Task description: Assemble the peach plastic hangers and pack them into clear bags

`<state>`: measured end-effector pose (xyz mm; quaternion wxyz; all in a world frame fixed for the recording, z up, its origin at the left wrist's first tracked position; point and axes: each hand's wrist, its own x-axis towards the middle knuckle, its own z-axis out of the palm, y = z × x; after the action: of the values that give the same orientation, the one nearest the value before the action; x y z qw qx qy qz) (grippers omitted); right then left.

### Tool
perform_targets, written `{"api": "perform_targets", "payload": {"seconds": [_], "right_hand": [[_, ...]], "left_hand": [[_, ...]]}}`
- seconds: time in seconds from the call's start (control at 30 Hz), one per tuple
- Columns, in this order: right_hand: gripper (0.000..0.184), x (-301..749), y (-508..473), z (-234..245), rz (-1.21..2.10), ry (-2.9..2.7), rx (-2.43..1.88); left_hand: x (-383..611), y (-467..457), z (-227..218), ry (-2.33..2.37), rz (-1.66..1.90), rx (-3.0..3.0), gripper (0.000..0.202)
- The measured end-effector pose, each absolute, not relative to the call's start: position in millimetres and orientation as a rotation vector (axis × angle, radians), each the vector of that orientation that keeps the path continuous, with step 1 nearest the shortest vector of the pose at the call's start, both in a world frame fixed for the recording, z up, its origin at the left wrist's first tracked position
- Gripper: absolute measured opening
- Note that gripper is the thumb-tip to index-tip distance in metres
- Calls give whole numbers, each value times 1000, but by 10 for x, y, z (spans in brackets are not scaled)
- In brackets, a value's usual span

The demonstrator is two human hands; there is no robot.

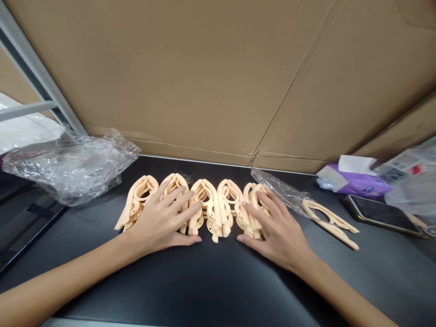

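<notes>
A row of several stacks of peach plastic folding hangers (218, 204) lies on the black table (204, 281). My left hand (163, 222) rests flat on the left stacks, fingers spread, so it is open. My right hand (275, 227) lies flat on the rightmost stack, fingers stretched out and open too. One more hanger (330, 222) lies apart to the right, half inside a clear plastic sleeve (282, 190).
A crumpled clear plastic bag (71, 163) sits at the left. A large cardboard sheet (218, 77) stands behind the table. At the right are a purple tissue pack (354, 181), a phone (381, 213) and more plastic wrap (412, 186). A metal frame (34, 77) runs at the far left.
</notes>
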<state>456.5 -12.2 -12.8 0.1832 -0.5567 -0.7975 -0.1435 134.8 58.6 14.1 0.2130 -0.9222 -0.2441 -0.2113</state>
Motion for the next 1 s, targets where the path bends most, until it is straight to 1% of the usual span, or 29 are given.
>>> {"api": "perform_targets", "payload": {"seconds": [0.17, 1.0], "right_hand": [[59, 4548, -94, -130, -396, -2247, -1583], [63, 4414, 327, -101, -328, -2237, -1691]], "left_hand": [[1342, 624, 124, -663, -575, -2540, 58], [1286, 1069, 95, -631, -599, -2488, 50]]}}
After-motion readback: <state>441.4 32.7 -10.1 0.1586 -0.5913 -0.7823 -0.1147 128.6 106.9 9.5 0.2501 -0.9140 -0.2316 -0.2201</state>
